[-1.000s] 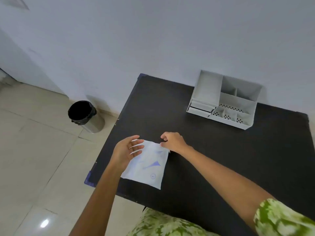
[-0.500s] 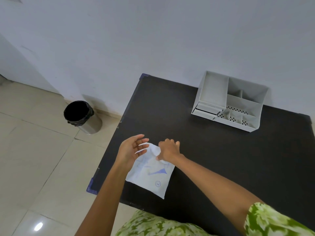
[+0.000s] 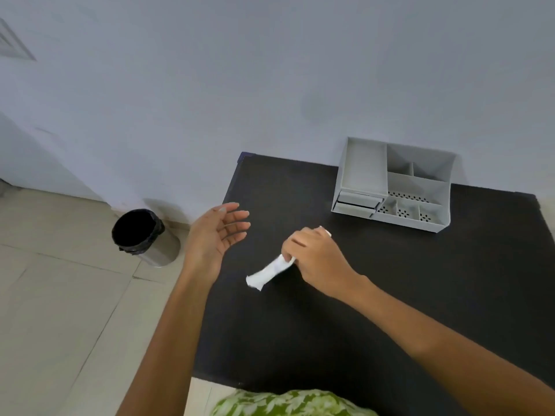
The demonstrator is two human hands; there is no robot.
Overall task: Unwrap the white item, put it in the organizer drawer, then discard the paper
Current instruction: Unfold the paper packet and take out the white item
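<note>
Half a second ago both hands pressed a flat white paper; now the right hand (image 3: 312,259) is closed around it, bunched into a white crumpled roll (image 3: 270,271) low over the black table (image 3: 390,295). Left hand (image 3: 214,238) hangs open, empty. Maybe the item is inside. Pull slowly, near the grey plastic organizer (image 3: 393,187).

Plain room: tiled floor (image 3: 60,295), bin (image 3: 144,235), black table (image 3: 390,295).
</note>
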